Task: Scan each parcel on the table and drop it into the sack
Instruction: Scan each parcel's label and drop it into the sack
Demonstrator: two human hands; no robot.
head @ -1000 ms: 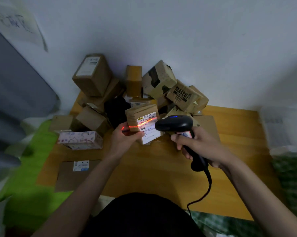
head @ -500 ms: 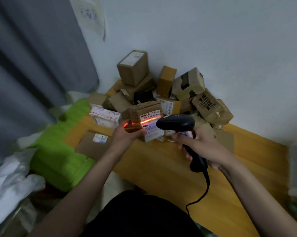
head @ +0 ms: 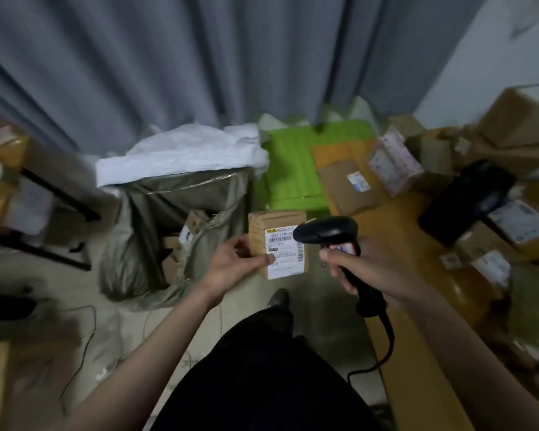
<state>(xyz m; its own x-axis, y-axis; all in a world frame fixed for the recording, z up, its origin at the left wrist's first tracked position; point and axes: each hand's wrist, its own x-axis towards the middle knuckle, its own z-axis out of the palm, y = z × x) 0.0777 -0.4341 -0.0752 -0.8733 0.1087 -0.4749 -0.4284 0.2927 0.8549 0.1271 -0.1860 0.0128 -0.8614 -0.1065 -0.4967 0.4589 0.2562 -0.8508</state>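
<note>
I've got the left hand [head: 234,262] pinching a small cardboard parcel [head: 276,244] by its left edge, thumb pressed on the white label, fingers behind it. The parcel hangs in the air just right of the sack [head: 175,231], off the counter [head: 402,219], above bare floor. The right hand [head: 367,269] is clenched round the black scanner's [head: 327,233] grip, its head just right of the parcel's label.

My worry from here: the hold is a thin edge pinch on smooth taped card, so a quick swing toward the sack could let the parcel twist out and fall to the floor short of the sack's mouth. The sack's near rim sags and folds inward, and I judge a low toss could catch that lip and bounce back out. The scanner's cable trails down right of the sack, past my lap; I reckon a snag there would jerk the right hand.

Materials now. The parcel is a squat brown box, matte card with a glossy printed label. The sack is limp woven plastic, grey-green inside, white where it is turned down at the back, crumpled, with several boxes already in it. The scanner is hard moulded plastic, rounded head, slim handle. The counter, right of the sack, is orange-toned wood, smooth, with more boxes on it.
</note>
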